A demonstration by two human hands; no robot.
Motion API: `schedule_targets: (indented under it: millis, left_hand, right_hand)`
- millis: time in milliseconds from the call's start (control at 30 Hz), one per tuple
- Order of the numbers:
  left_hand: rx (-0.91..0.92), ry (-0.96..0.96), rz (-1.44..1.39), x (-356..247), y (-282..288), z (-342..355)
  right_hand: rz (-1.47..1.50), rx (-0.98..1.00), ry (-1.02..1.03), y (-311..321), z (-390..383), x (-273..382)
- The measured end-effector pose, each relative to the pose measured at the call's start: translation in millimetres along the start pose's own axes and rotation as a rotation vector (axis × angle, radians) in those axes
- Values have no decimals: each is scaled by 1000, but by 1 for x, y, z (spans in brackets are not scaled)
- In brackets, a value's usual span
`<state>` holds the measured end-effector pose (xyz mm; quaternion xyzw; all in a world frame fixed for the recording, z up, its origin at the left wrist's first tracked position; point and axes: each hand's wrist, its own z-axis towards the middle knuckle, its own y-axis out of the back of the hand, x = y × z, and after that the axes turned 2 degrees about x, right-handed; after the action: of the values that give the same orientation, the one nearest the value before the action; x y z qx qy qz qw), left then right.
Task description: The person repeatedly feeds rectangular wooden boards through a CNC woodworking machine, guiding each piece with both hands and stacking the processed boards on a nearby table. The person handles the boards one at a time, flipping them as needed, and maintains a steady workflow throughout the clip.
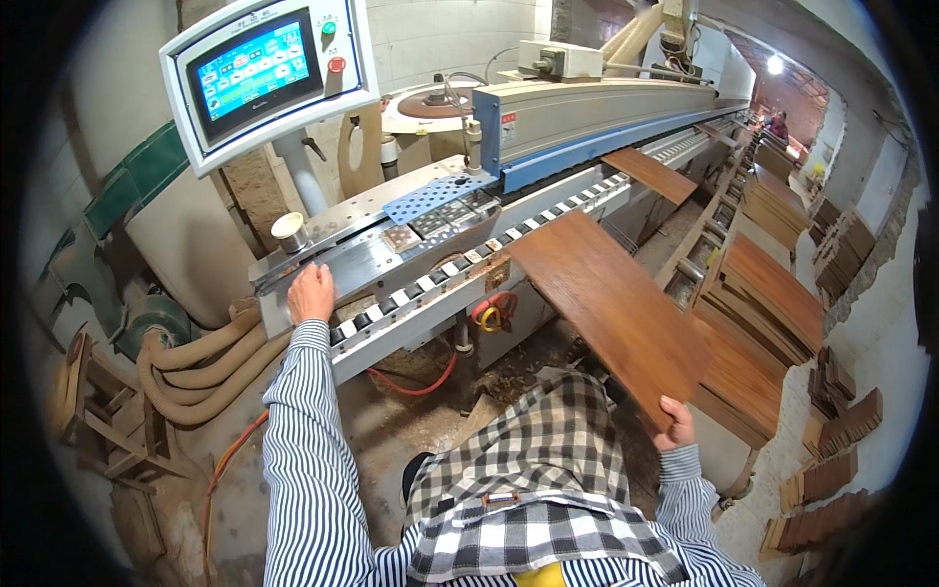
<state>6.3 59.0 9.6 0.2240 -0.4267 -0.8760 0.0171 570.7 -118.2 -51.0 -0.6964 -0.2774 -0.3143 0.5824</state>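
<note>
My left hand (311, 293) is curled closed at the near end of the machine's steel infeed plate (354, 269), just below a small cream-coloured tin (290, 231); what its fingers hold, if anything, is hidden. My right hand (675, 423) grips the near corner of a brown wood-grain board (606, 313), whose far end reaches the segmented conveyor track (450, 269). A blue perforated plate (421, 203) lies on the machine bed above the track. Farther along, another brown board (650, 174) lies under the long beam (606, 122).
A control screen (252, 73) stands upper left, hoses (196, 382) and a wooden stool (103, 411) lower left. Stacked boards (768, 293) rest on roller rails at right, with narrow offcuts (841, 430) by the wall. A person (778, 127) is at the far end.
</note>
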Motion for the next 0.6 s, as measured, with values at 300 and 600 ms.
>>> schedule_targets:
  millis: [300, 600]
  left_hand:
    - [-4, 15, 1, -4, 4, -1]
    - [-22, 8, 3, -1, 3, -1]
  right_hand:
    - [2, 357, -258, -154, 41, -76]
    - [-168, 973, -635, -223, 36, -121]
